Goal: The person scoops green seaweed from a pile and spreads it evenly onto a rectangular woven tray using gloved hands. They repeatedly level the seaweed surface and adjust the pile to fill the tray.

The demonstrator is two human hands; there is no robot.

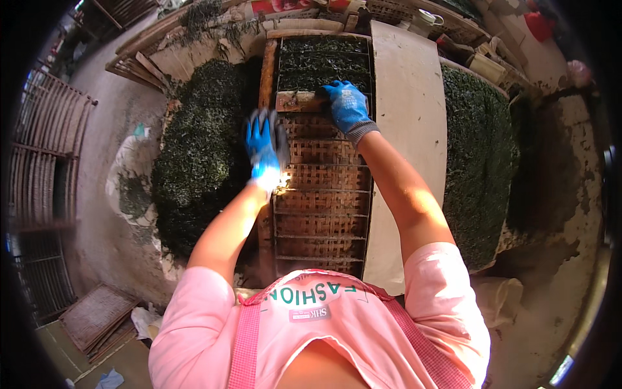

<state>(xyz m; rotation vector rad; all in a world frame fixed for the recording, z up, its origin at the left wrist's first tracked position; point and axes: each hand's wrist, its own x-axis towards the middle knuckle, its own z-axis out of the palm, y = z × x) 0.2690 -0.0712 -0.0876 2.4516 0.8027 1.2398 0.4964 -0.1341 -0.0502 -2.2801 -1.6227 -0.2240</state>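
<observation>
My right hand (348,106), in a blue rubber-coated glove, grips a short wooden block (297,102) laid across a long slatted frame (320,214). Beyond the block, dark green leafy material (323,58) fills the far part of the frame. On the near side, bare woven bamboo shows between thin crossbars. My left hand (263,146), gloved the same way and blurred, is spread with nothing visible in it. It is over the frame's left wooden rail (267,73), beside a large heap of dark green leafy material (194,155).
A smooth pale board (408,121) lies along the frame's right side. Past it is another mass of green leafy material (474,165). Slatted racks (43,175) stand at the far left, and flat trays (97,313) are stacked at lower left. A white lidded container (427,19) sits at the back.
</observation>
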